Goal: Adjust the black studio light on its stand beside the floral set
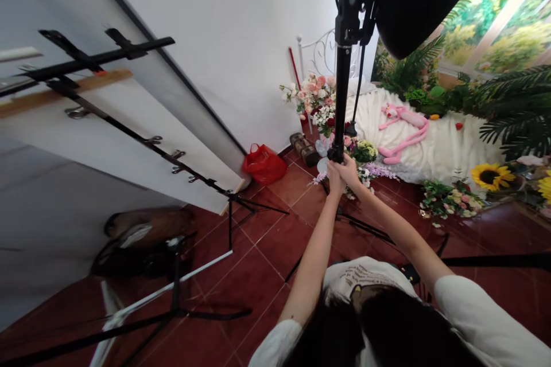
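Observation:
Both of my hands are wrapped around a black light stand (342,92), just below its locking collar. My left hand (335,179) is closed on the pole, and my right hand (349,172) is closed there too, pressed against the left. A large black lamp head (413,0) tops the pole at the upper right, with a power cable and plug (352,128) hanging beside it. The stand's legs spread over the floor below my arms. Much of the grip is hidden by my own fingers.
A white-covered bed (456,149) carries a pink plush toy (404,126), with flowers (318,94) around it. Leftward stand a clipped backdrop stand (129,129) and white board (172,155). A red bag (264,164) lies by the wall; more tripod legs (206,315) cross the tiled floor.

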Demonstrator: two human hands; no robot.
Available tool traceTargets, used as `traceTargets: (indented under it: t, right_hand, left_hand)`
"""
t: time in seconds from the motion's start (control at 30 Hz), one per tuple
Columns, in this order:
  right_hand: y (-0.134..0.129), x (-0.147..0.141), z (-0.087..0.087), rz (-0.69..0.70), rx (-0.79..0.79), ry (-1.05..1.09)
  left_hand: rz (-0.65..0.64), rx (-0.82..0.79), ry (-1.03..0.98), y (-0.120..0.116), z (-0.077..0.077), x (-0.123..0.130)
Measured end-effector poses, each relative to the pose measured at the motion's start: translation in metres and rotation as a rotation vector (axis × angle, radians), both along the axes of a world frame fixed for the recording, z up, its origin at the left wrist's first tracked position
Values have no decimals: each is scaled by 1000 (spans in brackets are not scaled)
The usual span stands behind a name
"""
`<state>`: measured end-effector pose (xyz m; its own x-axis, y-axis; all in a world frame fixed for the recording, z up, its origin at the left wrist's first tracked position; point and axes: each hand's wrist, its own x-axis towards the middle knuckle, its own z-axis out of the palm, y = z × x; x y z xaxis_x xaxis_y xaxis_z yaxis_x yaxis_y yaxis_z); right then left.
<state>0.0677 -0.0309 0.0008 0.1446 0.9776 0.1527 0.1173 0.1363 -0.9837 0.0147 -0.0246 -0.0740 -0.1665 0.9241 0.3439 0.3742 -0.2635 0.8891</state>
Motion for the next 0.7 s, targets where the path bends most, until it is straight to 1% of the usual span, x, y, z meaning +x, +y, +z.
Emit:
traceTargets:
  t: [0.1,0.23,0.33,0.43,0.57,0.7]
  right_hand:
    - [4,2,4,100,-35,124]
    - [5,9,14,181,-76,169]
    - [6,11,17,191,-59,210]
    - [6,7,22,152,-26,225]
    - [9,2,41,96,33,201]
    - [17,5,66,129,86,200]
  left_hand:
    - [-2,-8,-28,0,-3,1]
    - [25,-23,-72,1,-8,4]
    - [28,-21,-64,2,-10,4]
    - [31,18,-47,1,-11,3]
    - [52,59,-40,0,-8,4]
    - [87,64,-42,-1,-7,6]
